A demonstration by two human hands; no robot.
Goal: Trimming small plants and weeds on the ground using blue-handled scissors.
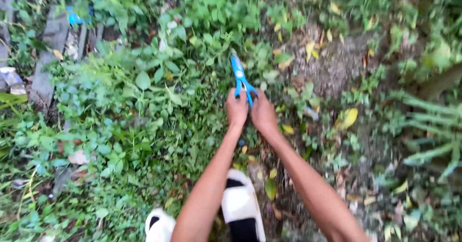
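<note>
Both hands grip the blue garden shears [239, 76], left hand [236, 109] and right hand [263, 113] each clamped round a handle, above leafy weeds [144, 102].

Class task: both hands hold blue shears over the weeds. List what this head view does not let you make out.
- Blade tips of the blue shears: motion blur and leaves hide whether they are open or what they touch.
- Shear handles: covered by the left hand and right hand.
- White sandals: cut off by the bottom edge, partly behind the arms.
- Small blue object, top left: too blurred to identify.
</note>
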